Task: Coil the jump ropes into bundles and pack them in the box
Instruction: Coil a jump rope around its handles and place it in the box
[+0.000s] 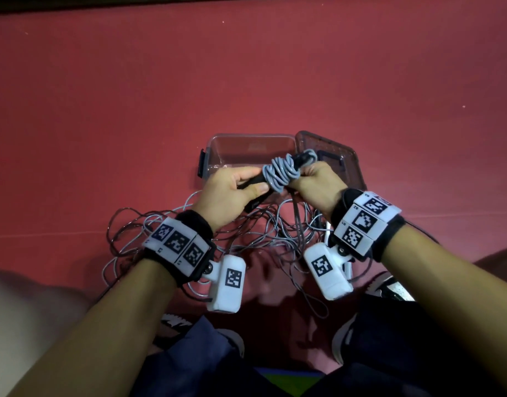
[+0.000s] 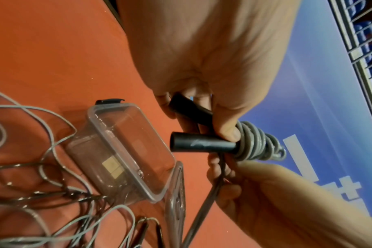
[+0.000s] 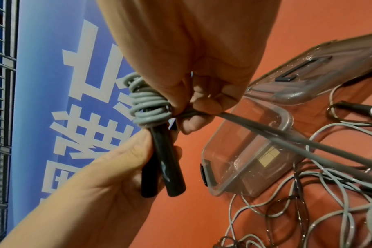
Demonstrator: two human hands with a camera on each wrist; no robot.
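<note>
My left hand (image 1: 246,184) grips the two black handles (image 2: 202,144) of a jump rope side by side. Grey cord is wound round their far ends in a tight coil (image 1: 284,173). Right at the coil, my right hand (image 1: 308,174) pinches the cord, and a taut grey strand (image 3: 287,137) runs from its fingers down to the floor. Both hands hover just above the near edge of the clear plastic box (image 1: 218,141), which stands open with no rope visible inside. Its smoky lid (image 1: 344,156) lies flat against the box's right side.
Several loose grey and dark ropes (image 1: 261,233) lie tangled on the red floor between the box and my legs. Another black handle (image 3: 350,107) lies among them. My shoes (image 1: 384,285) are at the bottom. A blue banner (image 3: 53,83) and metal grating stand beyond.
</note>
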